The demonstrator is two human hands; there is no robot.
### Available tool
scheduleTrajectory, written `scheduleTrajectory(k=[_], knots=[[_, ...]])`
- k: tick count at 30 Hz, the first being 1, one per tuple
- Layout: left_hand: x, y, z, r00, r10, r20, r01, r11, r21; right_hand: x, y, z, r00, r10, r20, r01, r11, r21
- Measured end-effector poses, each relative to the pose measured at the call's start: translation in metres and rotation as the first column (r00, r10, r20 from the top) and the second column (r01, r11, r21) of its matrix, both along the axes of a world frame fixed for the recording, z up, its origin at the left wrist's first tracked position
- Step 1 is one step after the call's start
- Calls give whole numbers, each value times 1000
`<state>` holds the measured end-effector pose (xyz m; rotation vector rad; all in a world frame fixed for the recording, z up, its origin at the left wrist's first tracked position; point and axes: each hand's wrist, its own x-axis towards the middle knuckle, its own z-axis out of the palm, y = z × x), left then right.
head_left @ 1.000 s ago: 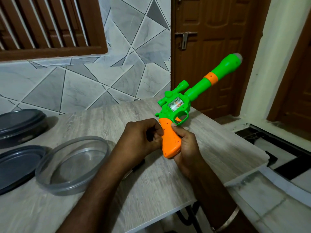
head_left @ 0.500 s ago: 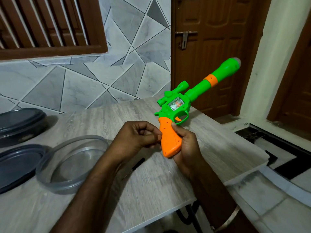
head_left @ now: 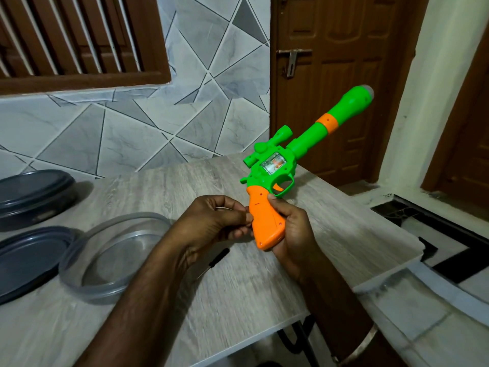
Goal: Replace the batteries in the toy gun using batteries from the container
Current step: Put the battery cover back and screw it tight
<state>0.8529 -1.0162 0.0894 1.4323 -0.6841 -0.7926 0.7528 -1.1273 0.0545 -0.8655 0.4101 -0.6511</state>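
Because the left forearm crosses it, the screwdriver (head_left: 219, 258) on the desk (head_left: 264, 300) shows only its black handle and a short length of shaft. The right forearm is cut off at the bottom edge. The palm of the right hand (head_left: 293, 234) is hidden behind the orange grip (head_left: 266, 221) of the toy gun (head_left: 270, 170). The fingertips of the left hand (head_left: 211, 223) are bunched at the rear edge of the grip. It cannot be determined whether they pinch anything there.

The toy gun is held clear above the desk, grip downward, with the barrel angled up and away to the right. The right fingers wrap the grip from its front and underside, and one fingertip lies just below the trigger guard. The left fingers are curled and touch the rear edge of the grip about midway along it.

The clear container (head_left: 113, 260) stands on the desk left of the left forearm, well apart from the gun. A dark lid (head_left: 29, 258) lies just beside it on its left.
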Motion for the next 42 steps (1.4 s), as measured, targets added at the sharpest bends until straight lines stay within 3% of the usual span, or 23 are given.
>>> scheduleTrajectory(k=[12, 16, 18, 20, 23, 27, 31, 34, 36, 39, 42], knots=[[-5, -3, -5, 987, 66, 147, -65, 998, -12, -5, -4, -2, 987, 88, 138, -105, 987, 119], [-3, 0, -3, 951, 62, 304, -55, 998, -33, -6, -3, -1, 979, 117, 164, -133, 987, 89], [2, 6, 0, 888, 89, 451, -93, 996, -13, -7, -4, 0, 978, 131, 164, -146, 986, 84], [9, 14, 4, 751, 84, 655, -184, 979, 86, -8, -6, 0, 976, 134, 171, -152, 984, 92], [9, 21, 9, 619, -183, 764, -231, 887, 399, -8, -8, 0, 975, 125, 186, -146, 984, 103], [-1, 16, 10, 572, -418, 705, -251, 729, 636, -7, -7, 0, 978, 115, 172, -133, 986, 97], [1, 11, 7, 569, -439, 696, -212, 739, 639, -8, -7, -1, 983, 99, 157, -115, 988, 99], [2, 11, 5, 511, -371, 775, -199, 827, 526, -8, -6, 0, 984, 100, 150, -117, 988, 104], [3, 11, 5, 541, -186, 820, -163, 934, 319, -8, -6, -1, 984, 95, 151, -112, 988, 107], [2, 9, 9, 725, 135, 675, -92, 991, -100, -8, -5, -2, 984, 88, 154, -106, 989, 107], [-7, 5, 16, 876, 288, 388, -118, 906, -406, -8, -4, -1, 984, 91, 151, -108, 988, 108]])
